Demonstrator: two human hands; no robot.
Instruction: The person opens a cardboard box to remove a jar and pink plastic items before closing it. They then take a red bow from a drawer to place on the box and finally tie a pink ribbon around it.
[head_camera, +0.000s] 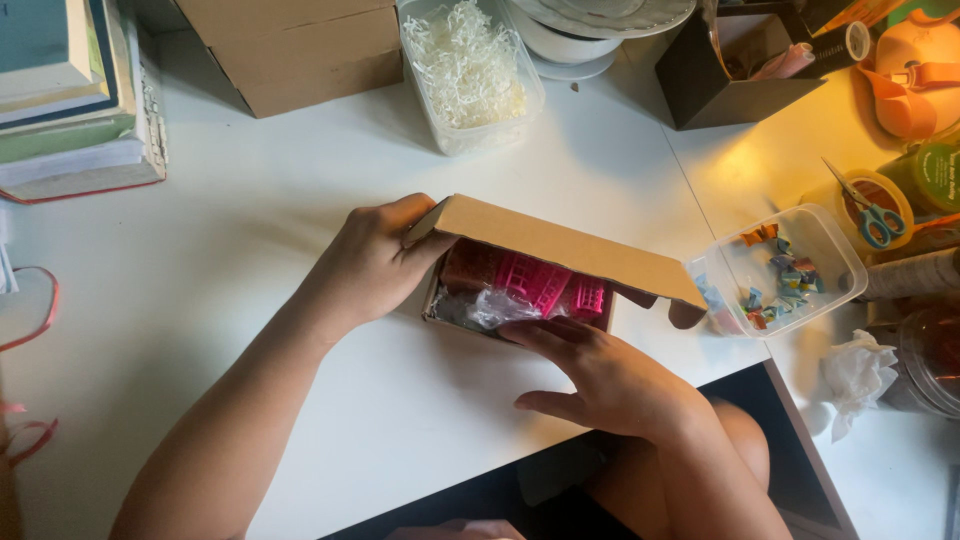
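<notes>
Brown cardboard makes up the small flat box (540, 262) that sits near the middle of the white desk (250, 230), close to its front edge. Its lid is tipped half open. Inside the box lie pink plastic pieces with little ribs (545, 285), and some crinkly clear wrap (480, 308) is tucked in front of them.

The left hand (372, 262) is curled around the left end of the box. Its thumb is pressed on the corner of the lid, and its fingers are bent against the box side. The right hand (600, 378) lies mostly flat and spread out. Its fingertips touch the front edge of the box, just beside the clear wrap. It does not wrap around anything.

Behind the box stands a clear plastic tub full of white paper shreds (468, 72). A bigger plain cardboard box (300, 50) is next to that tub. A stack of books (70, 95) rests at the far left corner. To the right of the small box is a clear tub with small colourful bits (785, 272) in it. Blue-handled scissors (868, 212) lie farther right, on a round yellow lid. A crumpled white tissue (855, 372) sits near the lower right.
</notes>
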